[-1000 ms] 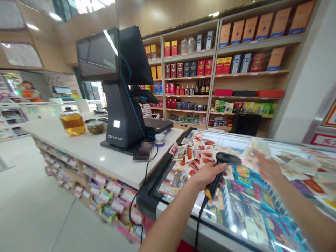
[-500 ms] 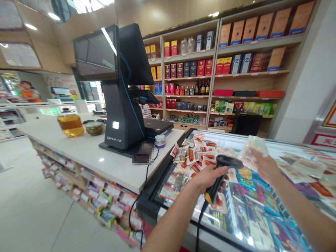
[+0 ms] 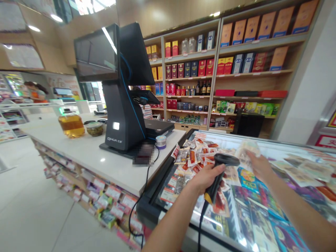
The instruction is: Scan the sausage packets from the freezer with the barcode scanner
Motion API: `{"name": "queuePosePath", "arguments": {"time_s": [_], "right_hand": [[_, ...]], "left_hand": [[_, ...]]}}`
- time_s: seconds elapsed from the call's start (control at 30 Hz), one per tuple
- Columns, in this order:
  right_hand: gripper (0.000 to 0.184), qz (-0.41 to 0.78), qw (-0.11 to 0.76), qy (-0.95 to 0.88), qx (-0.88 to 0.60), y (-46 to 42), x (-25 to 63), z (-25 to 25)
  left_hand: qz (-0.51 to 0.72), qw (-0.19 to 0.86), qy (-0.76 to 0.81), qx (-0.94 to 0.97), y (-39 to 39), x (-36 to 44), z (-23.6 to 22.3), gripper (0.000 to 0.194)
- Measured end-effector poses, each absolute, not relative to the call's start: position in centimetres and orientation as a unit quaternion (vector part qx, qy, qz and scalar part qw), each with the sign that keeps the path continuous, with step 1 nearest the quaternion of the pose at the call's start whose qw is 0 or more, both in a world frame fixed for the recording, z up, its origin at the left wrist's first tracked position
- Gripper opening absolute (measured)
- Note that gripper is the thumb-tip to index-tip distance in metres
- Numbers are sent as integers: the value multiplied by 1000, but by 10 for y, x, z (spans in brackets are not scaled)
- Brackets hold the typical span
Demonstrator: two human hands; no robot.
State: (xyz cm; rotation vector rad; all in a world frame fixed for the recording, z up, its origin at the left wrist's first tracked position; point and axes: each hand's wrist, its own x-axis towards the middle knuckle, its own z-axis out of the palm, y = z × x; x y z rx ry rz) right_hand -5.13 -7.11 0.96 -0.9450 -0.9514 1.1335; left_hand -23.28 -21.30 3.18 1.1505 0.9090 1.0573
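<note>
My left hand (image 3: 208,178) is wrapped round the handle of a black barcode scanner (image 3: 219,175), its head pointing right. In my right hand (image 3: 258,164) is a clear plastic food packet (image 3: 246,152) with pale contents, gripped by one edge just right of the scanner's head. Both hands are over the glass top of a chest freezer (image 3: 194,229). Sealed snack packets (image 3: 193,157), many with reddish sausages, lie piled behind and left of the scanner. Further flat packets (image 3: 301,169) lie right of my right hand.
Left stands a white counter (image 3: 115,175) with a dark point-of-sale terminal (image 3: 123,119), a jar of amber liquid (image 3: 70,122) and a small round tub (image 3: 161,141). A black cable (image 3: 141,192) hangs over its edge. Shelves of boxes (image 3: 187,70) line the back; a co-worker (image 3: 36,92) is far left.
My right hand has moved slightly left with the packet, closer to the scanner's head. The scanner stays in my left hand, nearly in place. The far co-worker has turned.
</note>
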Motion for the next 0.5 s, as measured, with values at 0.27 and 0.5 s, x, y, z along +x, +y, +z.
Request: {"name": "queuePosePath", "arguments": {"time_s": [0.27, 0.5], "right_hand": [[54, 227, 536, -521, -624, -52, -76, 3], [50, 133, 447, -679, -567, -59, -76, -16]], "left_hand": [[518, 551, 473, 452, -224, -252, 27, 38], [541, 506, 512, 436, -236, -283, 21, 39]]}}
